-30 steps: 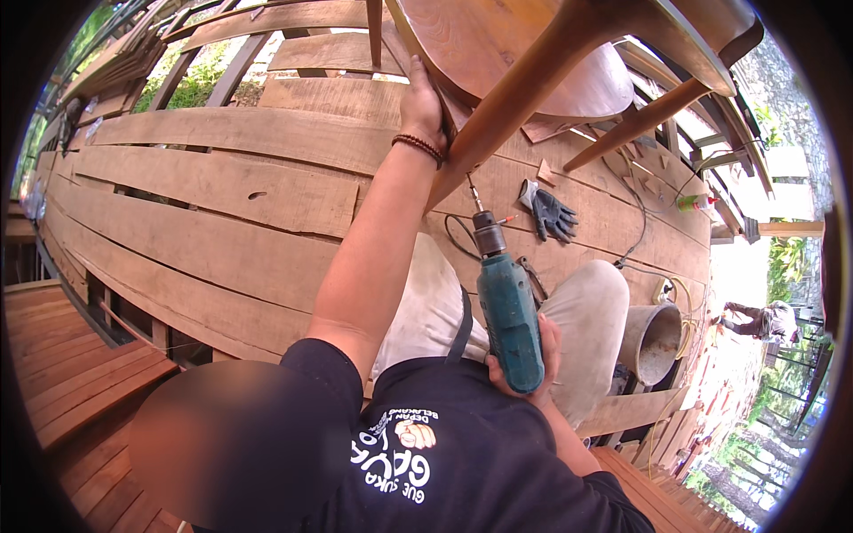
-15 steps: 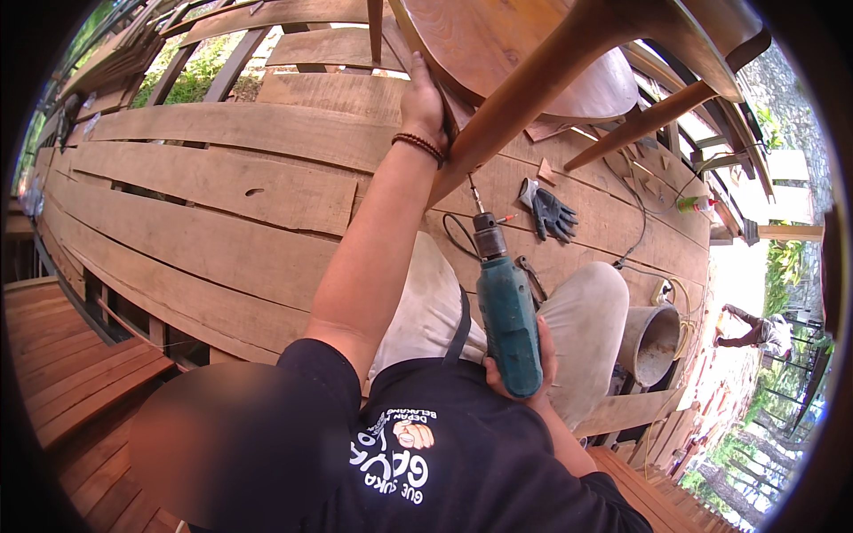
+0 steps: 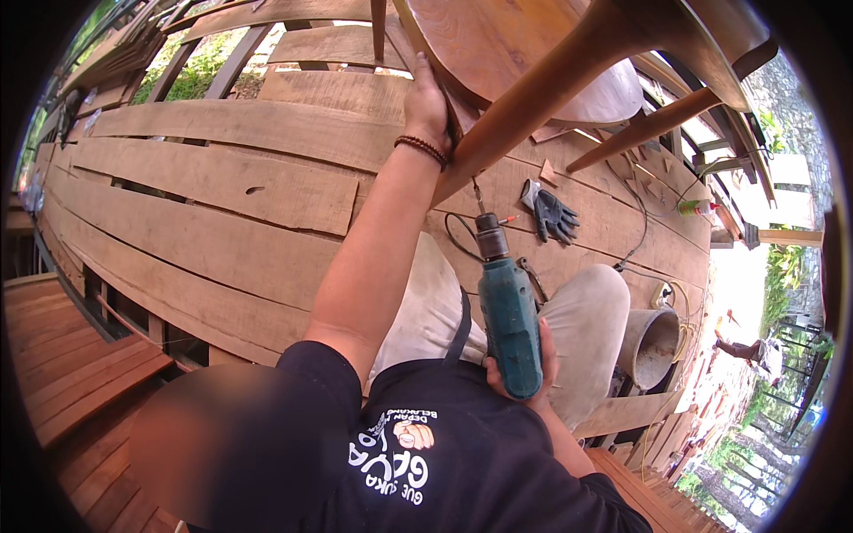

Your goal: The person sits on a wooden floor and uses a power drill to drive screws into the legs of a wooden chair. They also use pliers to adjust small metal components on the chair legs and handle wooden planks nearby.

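Note:
A teal power drill (image 3: 509,333) rests upright against my lap, its bit pointing up at the underside of a brown wooden chair (image 3: 524,111). My right hand (image 3: 547,355) is wrapped round the lower end of the drill. The tip of the bit (image 3: 478,191) meets or nearly meets the chair leg; contact cannot be made out. My left hand (image 3: 426,108), with a beaded bracelet on the wrist, grips the chair's frame beside that leg. Its thumb side is partly hidden behind the wood.
On the plank floor (image 3: 222,173) lie a grey and black work glove (image 3: 551,213), wood offcuts (image 3: 548,171) and a power cable (image 3: 641,222). A dirty bucket (image 3: 651,346) stands by my right knee. Gaps run between some planks. Another person (image 3: 751,351) is far right.
The chair, my left hand and the drill have shifted very slightly to the right. Both hands keep their hold. The distant person has changed posture.

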Demonstrator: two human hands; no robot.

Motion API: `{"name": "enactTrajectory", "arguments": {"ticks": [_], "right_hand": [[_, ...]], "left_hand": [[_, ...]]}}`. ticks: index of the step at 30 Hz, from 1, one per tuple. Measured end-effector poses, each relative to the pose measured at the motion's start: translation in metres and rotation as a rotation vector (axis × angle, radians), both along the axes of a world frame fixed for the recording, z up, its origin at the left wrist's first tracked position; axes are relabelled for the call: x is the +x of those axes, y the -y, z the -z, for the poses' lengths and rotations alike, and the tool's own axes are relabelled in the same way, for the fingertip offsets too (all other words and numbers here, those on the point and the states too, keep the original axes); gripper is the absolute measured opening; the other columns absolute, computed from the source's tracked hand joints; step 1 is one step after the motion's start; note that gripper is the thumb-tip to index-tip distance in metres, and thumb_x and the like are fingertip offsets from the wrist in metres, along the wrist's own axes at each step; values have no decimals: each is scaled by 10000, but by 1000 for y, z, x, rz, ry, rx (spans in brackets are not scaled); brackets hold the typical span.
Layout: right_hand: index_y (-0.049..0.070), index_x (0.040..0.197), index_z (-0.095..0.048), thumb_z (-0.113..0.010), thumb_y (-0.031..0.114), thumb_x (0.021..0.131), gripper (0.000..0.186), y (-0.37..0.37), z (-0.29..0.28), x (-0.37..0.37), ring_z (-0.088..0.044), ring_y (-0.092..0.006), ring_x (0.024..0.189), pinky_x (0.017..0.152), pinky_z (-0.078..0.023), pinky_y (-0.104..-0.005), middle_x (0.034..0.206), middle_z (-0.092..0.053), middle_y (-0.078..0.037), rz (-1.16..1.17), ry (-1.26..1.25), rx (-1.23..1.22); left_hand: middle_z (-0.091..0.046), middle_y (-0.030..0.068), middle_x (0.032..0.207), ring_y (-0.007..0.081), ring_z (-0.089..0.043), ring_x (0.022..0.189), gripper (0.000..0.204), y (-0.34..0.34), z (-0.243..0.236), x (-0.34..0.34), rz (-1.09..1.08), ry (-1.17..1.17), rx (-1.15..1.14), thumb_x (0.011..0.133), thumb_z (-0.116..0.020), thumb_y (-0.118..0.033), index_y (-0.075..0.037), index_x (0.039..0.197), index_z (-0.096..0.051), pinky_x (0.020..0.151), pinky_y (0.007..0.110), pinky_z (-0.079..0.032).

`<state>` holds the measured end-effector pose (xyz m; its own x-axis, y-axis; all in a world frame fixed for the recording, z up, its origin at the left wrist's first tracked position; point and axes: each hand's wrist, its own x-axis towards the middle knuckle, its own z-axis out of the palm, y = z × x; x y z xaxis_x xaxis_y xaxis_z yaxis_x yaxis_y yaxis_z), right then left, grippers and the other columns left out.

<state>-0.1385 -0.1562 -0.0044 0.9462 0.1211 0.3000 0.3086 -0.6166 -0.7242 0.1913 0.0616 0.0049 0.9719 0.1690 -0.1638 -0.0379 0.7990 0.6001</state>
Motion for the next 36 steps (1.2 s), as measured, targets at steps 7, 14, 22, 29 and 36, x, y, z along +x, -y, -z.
{"name": "enactTrajectory", "arguments": {"ticks": [7,14,22,29,36], "right_hand": [[-84,1410,-362,-821,284,718,908,-3,-14,12,-669,-288,992,844,-535,-362,1136,-630,-205,-43,80,-12],[-74,1397,-400,-804,254,695,874,-10,-36,15,-675,-302,931,821,-536,-368,1094,-638,-196,20,1,-62],[-93,1400,-394,-782,268,704,875,-6,-29,14,-683,-306,950,825,-543,-361,1114,-644,-213,-20,15,-63],[-83,1399,-384,-771,160,692,842,-11,-34,20,-678,-329,851,751,-553,-391,1022,-635,-219,-63,43,-67],[-99,1390,-391,-772,184,684,850,-12,-35,22,-678,-329,872,767,-553,-386,1055,-627,-231,-48,56,-100]], "left_hand": [[-546,174,1368,301,-562,1203,710,-2,11,8,7,0,-6,1030,-366,-548,53,1407,-406,1021,395,-470],[-563,174,1347,298,-571,1187,726,0,7,5,-2,-28,-11,1024,-373,-561,60,1395,-420,1007,392,-477],[-604,178,1278,281,-597,1131,749,0,12,9,-21,-108,67,1015,-384,-577,93,1336,-480,962,367,-494],[-621,180,1241,275,-613,1095,749,-1,22,14,-52,-75,59,1012,-395,-578,103,1300,-511,937,356,-506],[-586,183,1307,277,-585,1159,747,-1,16,11,-22,-44,39,1022,-372,-569,99,1339,-474,982,357,-483]]}}
